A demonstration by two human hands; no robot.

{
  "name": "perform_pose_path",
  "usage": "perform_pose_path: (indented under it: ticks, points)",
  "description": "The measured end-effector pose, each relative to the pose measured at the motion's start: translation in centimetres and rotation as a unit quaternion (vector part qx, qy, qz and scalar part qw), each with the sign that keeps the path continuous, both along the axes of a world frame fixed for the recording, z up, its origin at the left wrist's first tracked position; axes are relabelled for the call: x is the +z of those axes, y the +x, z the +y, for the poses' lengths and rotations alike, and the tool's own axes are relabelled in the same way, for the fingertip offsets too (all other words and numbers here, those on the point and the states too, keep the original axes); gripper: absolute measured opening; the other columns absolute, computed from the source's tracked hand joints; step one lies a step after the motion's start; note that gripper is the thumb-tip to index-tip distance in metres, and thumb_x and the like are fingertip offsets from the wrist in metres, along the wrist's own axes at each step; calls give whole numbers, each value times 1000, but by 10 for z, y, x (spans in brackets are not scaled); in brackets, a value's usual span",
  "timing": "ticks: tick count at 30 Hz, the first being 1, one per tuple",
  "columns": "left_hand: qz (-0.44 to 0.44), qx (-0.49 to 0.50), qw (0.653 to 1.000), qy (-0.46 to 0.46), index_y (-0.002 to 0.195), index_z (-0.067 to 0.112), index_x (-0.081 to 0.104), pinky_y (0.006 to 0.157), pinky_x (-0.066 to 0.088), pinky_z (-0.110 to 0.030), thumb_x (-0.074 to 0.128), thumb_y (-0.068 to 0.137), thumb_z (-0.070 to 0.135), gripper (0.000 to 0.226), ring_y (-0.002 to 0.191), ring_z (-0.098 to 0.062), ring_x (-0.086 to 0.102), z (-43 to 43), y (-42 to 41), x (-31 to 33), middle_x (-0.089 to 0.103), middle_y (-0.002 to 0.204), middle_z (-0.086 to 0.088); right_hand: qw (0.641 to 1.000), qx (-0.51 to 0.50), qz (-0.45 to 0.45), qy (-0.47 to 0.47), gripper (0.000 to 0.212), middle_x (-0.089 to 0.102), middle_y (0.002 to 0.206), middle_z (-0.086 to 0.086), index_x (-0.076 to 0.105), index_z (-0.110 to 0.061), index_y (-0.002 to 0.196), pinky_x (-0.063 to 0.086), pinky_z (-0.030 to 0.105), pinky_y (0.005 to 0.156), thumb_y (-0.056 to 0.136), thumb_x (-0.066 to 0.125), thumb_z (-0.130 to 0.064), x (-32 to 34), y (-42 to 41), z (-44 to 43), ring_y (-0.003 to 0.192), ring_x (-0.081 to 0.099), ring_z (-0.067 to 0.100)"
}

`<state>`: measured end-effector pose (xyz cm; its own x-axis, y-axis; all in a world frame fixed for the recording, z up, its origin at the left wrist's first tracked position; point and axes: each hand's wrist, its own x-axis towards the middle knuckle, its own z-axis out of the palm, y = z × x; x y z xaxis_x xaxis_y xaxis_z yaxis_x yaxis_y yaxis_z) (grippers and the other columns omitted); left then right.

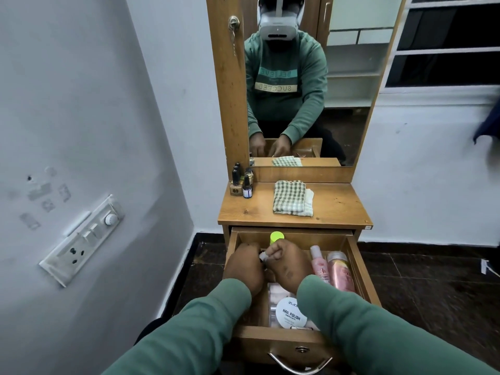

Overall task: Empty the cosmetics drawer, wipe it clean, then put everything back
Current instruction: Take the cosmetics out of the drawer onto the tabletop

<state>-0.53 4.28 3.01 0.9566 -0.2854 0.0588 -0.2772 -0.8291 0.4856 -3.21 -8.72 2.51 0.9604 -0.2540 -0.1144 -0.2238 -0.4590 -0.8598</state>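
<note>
The wooden drawer of the dressing table stands pulled open. Both my hands are inside it. My left hand is curled, its fingertips hidden at the drawer's left. My right hand pinches a small white-capped item between the two hands. Behind them stands a bottle with a lime-green cap. Two pink bottles lie at the right. A round white nail polish remover tub and a clear packet lie at the front.
On the tabletop lies a folded checked cloth, and several small nail polish bottles stand at its back left. A mirror rises behind. The drawer's metal handle is nearest me. A switch panel is on the left wall.
</note>
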Motion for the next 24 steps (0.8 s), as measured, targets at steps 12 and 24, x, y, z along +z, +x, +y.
perform_pose_path:
  ticks: [12,24]
  points:
    - [3,103,922,-374,108,25,73,79,55,-18,80,87,10,27,91,-7,69,19,-6,26,74,96,11,948,-14,-97,304,19,73,99,25,70,0,105,61,26,73,87,75,6,42,1,13,89,72,27]
    - [-39,138,913,-383,126,17,72,86,56,-24,76,91,10,35,97,-11,69,10,57,60,74,107,5,978,-24,-154,136,19,78,93,-1,78,-14,106,63,35,84,88,77,-8,69,72,20,89,75,16]
